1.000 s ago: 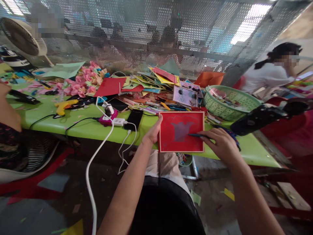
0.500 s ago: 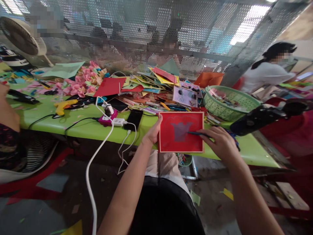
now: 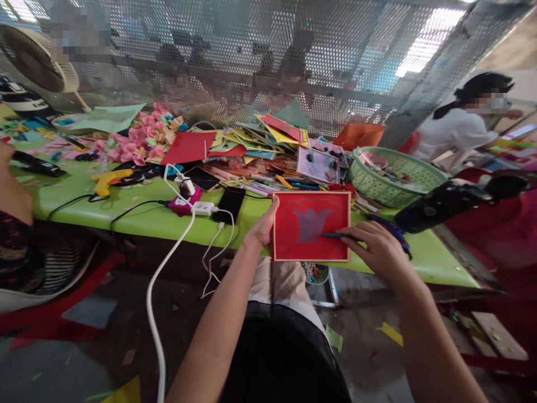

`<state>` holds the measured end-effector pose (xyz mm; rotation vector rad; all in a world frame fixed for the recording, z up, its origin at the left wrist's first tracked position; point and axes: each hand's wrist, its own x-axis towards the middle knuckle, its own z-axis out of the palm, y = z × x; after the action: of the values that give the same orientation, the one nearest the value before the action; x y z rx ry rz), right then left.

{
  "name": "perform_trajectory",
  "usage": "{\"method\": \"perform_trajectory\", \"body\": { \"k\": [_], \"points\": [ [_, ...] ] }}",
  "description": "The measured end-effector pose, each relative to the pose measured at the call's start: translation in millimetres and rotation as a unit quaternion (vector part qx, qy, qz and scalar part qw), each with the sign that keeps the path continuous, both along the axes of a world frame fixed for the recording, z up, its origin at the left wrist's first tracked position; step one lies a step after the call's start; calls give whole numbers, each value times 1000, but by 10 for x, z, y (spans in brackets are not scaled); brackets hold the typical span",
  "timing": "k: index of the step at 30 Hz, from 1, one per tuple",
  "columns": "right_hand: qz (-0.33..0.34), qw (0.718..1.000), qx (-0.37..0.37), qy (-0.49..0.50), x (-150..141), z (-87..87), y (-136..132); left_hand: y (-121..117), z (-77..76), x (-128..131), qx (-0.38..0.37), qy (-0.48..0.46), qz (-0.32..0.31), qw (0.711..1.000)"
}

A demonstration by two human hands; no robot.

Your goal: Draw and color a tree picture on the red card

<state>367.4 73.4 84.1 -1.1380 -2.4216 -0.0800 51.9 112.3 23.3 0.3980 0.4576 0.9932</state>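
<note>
A shallow red panel with a pale wooden frame leans at the table's front edge, over my lap. Its red face bears a purple-grey tulip-like shape and faint outlines around it. My left hand grips the frame's left side, thumb on the front edge, other fingers mostly hidden behind. In my right hand a thin dark blue stick, perhaps a pen or brush, is pinched. Its tip touches or nearly touches the lower right edge of the purple-grey shape.
On the green table lie a purple power strip with white cables, a black phone, a yellow glue gun, paper flowers and pencils. A green basket and black bottle stand right. Another person's arm is left.
My right hand has moved slightly down, and the stick's tip sits lower along the right side of the shape. The purple-grey area reaches further right. My left hand holds still.
</note>
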Motion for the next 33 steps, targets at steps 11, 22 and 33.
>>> {"method": "perform_trajectory", "body": {
  "k": [11,22,33],
  "points": [
    [-14,1000,7,0,-9,4,-15,-3,6,2,4,13,1,1000],
    [-25,999,24,-4,14,15,0,6,-7,3,8,-11,-5,1000],
    [-42,999,25,4,36,-27,33,21,-30,1,21,-11,-12,1000]
  ]
}}
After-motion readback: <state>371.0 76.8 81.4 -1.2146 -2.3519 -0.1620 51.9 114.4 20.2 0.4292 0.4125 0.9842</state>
